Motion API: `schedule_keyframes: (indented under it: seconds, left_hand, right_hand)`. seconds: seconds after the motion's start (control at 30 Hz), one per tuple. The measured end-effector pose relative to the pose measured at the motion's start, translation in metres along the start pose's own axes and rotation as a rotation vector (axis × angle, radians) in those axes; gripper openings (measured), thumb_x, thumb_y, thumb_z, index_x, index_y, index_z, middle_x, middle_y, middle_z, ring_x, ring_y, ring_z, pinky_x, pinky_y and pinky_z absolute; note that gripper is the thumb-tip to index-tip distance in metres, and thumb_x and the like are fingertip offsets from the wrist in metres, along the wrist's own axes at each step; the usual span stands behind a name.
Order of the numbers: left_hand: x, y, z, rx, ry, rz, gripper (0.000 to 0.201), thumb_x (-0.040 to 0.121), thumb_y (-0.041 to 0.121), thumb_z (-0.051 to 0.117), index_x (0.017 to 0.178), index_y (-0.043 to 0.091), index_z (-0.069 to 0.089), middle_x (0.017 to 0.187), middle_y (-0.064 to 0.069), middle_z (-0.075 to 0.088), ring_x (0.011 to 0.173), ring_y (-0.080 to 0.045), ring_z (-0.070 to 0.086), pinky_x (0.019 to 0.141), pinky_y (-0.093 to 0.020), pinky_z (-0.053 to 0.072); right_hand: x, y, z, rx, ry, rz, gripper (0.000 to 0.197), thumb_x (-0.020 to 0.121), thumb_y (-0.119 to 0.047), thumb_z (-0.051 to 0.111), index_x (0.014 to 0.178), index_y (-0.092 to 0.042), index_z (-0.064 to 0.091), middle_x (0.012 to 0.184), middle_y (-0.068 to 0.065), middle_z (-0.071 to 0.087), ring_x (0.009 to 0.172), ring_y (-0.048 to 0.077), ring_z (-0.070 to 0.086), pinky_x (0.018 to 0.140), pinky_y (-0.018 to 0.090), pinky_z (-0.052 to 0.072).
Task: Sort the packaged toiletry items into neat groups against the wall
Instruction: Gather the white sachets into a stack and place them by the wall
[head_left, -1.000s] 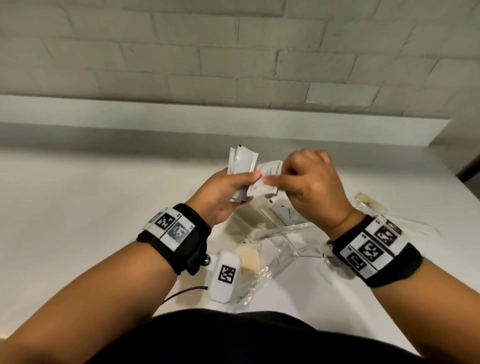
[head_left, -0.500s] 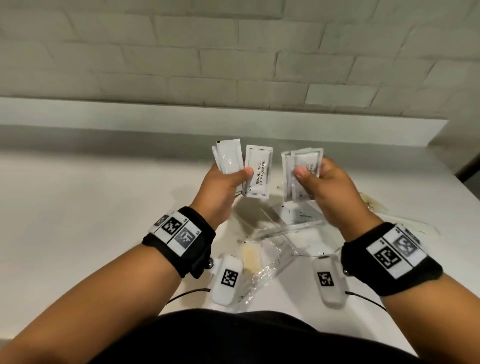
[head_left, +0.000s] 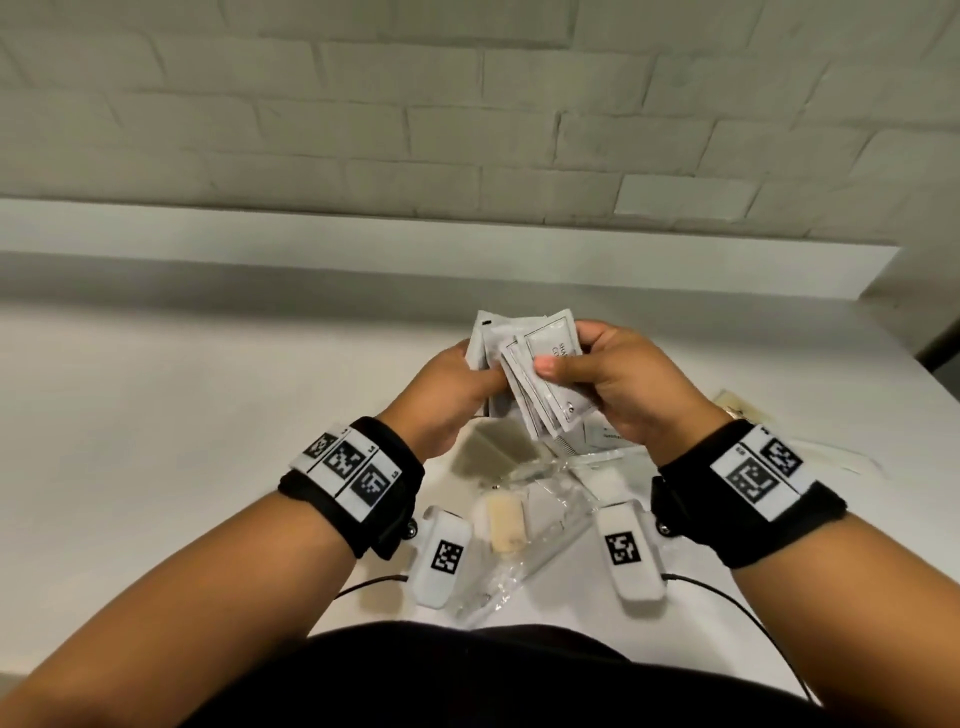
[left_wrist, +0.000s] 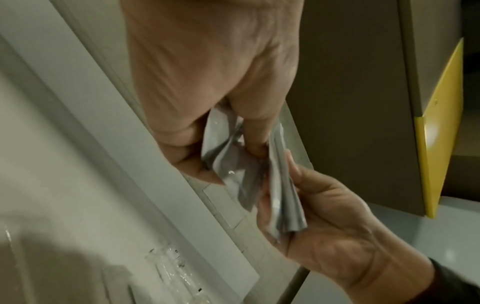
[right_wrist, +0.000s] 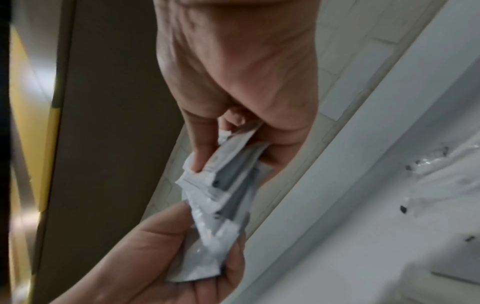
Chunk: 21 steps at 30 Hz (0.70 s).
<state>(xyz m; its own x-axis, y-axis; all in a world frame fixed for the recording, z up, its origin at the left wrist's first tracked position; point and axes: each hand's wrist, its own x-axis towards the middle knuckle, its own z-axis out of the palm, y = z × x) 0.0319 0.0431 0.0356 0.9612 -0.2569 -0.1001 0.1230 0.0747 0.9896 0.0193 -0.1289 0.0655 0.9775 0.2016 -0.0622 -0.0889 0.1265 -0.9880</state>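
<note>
Both hands meet above the white counter (head_left: 182, 415), each pinching white printed toiletry sachets (head_left: 540, 374). My left hand (head_left: 480, 371) holds a few plain-faced sachets by their lower edge, thumb in front. My right hand (head_left: 566, 358) grips a fanned stack with printed text, thumb pressed on the top one. The two stacks overlap and touch. In the left wrist view the left hand (left_wrist: 228, 144) pinches crumpled sachets (left_wrist: 233, 170) beside the right hand (left_wrist: 311, 216). In the right wrist view the right hand (right_wrist: 228, 148) clamps the stacked sachets (right_wrist: 226, 181) above the left hand (right_wrist: 182, 257).
Below the hands lie clear plastic packets (head_left: 545, 525), one with a beige item (head_left: 504, 525), and a flat white sachet (head_left: 602, 436). Another packet (head_left: 737, 410) lies at the right. A low white ledge (head_left: 415, 249) runs under the brick wall.
Half a second ago the hands were apart, each showing its own sachets. They have come together and lowered slightly, and the two stacks now overlap.
</note>
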Motion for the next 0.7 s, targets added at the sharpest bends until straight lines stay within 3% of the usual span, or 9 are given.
schedule_keyframes:
  seconds: [0.1,0.17,0.27,0.37,0.43,0.5,0.57,0.63,0.7]
  left_hand:
    - [0.0,0.0,-0.005,-0.078,0.056,-0.067,0.017,0.096,0.029,0.056,0.101,0.015,0.064,0.08,0.005,0.07,0.073,-0.014,0.064,0.061,-0.028,0.05]
    - [0.0,-0.001,-0.007,-0.119,0.025,-0.086,0.014,0.094,0.018,0.058,0.106,0.013,0.063,0.082,0.003,0.071,0.074,-0.015,0.065,0.061,-0.027,0.051]
    - [0.003,-0.001,-0.004,-0.056,0.044,-0.007,0.024,0.088,0.007,0.065,0.111,0.011,0.062,0.094,-0.007,0.072,0.081,-0.022,0.069,0.068,-0.032,0.058]
    - [0.006,0.0,-0.002,0.002,0.068,0.096,0.029,0.085,0.006,0.068,0.113,0.01,0.062,0.102,-0.011,0.071,0.089,-0.028,0.069,0.079,-0.042,0.058]
    - [0.006,0.001,-0.002,0.042,0.082,0.103,0.023,0.088,0.012,0.066,0.111,0.012,0.063,0.1,-0.008,0.071,0.089,-0.027,0.068,0.075,-0.039,0.058]
    - [0.006,0.004,-0.003,0.041,0.08,0.024,0.018,0.094,0.031,0.058,0.104,0.017,0.062,0.089,-0.002,0.069,0.079,-0.019,0.064,0.066,-0.029,0.051]
    - [0.006,0.006,-0.006,-0.106,0.012,-0.105,0.033,0.095,0.045,0.048,0.103,0.016,0.063,0.082,0.0,0.068,0.07,-0.014,0.06,0.061,-0.024,0.046]
    - [0.008,0.006,-0.009,-0.209,0.012,-0.139,0.03,0.093,0.031,0.058,0.112,0.009,0.064,0.092,-0.006,0.071,0.081,-0.019,0.065,0.069,-0.028,0.052]
    - [0.009,0.006,-0.011,-0.205,0.044,-0.086,0.033,0.087,0.011,0.065,0.12,0.005,0.061,0.104,-0.012,0.071,0.093,-0.026,0.067,0.084,-0.039,0.055]
  right_hand:
    - [0.0,-0.002,-0.001,-0.189,0.117,-0.241,0.02,0.075,0.004,0.072,0.08,-0.015,0.07,0.074,0.001,0.067,0.068,0.017,0.063,0.066,0.03,0.054]
    - [-0.001,0.001,-0.001,-0.351,0.103,-0.309,0.022,0.073,0.001,0.073,0.075,-0.021,0.069,0.076,-0.001,0.063,0.071,0.015,0.059,0.066,0.031,0.05]
    - [-0.001,0.01,0.001,-0.348,0.129,-0.228,0.02,0.081,0.002,0.069,0.094,-0.013,0.066,0.082,0.0,0.067,0.071,0.016,0.062,0.064,0.031,0.051]
    - [0.002,0.01,-0.003,-0.019,0.146,-0.079,0.046,0.081,0.008,0.066,0.122,-0.011,0.055,0.1,0.009,0.071,0.083,0.02,0.07,0.07,0.03,0.058]
    - [0.001,0.009,-0.001,-0.011,0.111,-0.113,0.034,0.082,0.01,0.063,0.111,-0.006,0.065,0.093,0.006,0.073,0.079,0.017,0.07,0.071,0.028,0.058]
    - [-0.003,0.009,0.0,-0.252,0.161,-0.343,0.032,0.08,0.011,0.064,0.097,-0.014,0.073,0.085,-0.006,0.068,0.078,0.007,0.064,0.071,0.022,0.053]
    - [-0.005,0.01,-0.001,-0.633,0.181,-0.648,0.038,0.077,0.01,0.059,0.095,-0.02,0.076,0.078,-0.007,0.058,0.074,0.005,0.057,0.067,0.018,0.046]
    - [-0.004,0.014,-0.008,-1.05,0.1,-0.858,0.035,0.079,-0.003,0.052,0.094,-0.021,0.078,0.075,0.001,0.057,0.072,0.017,0.059,0.065,0.027,0.046]
    - [-0.006,0.025,-0.015,-1.185,0.054,-0.847,0.034,0.081,-0.012,0.05,0.097,-0.022,0.078,0.075,0.003,0.059,0.071,0.024,0.061,0.066,0.035,0.05]
